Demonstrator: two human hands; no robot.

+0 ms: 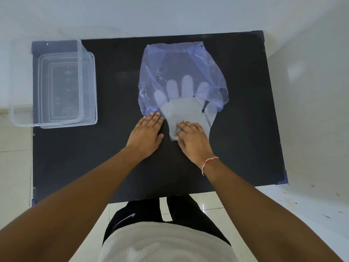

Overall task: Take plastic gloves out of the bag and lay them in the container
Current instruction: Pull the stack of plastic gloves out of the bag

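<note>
- Head view: my right hand [192, 139] presses its fingers [182, 126] flat on the translucent grey plastic glove [184, 112], half out of the thin violet plastic bag [181, 72].
- Left hand [148, 133] lies spread, pinning the bag's edge to the black counter [113, 87].
- Risk, I judge: the glove drags the bag along; the clear rectangular plastic container [56, 87] waits well apart.

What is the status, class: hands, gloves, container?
Left hand flat beside translucent blue plastic bag. Right hand pressing cuff of clear plastic gloves, half out of bag. Clear rectangular plastic container empty; path unobstructed.
</note>
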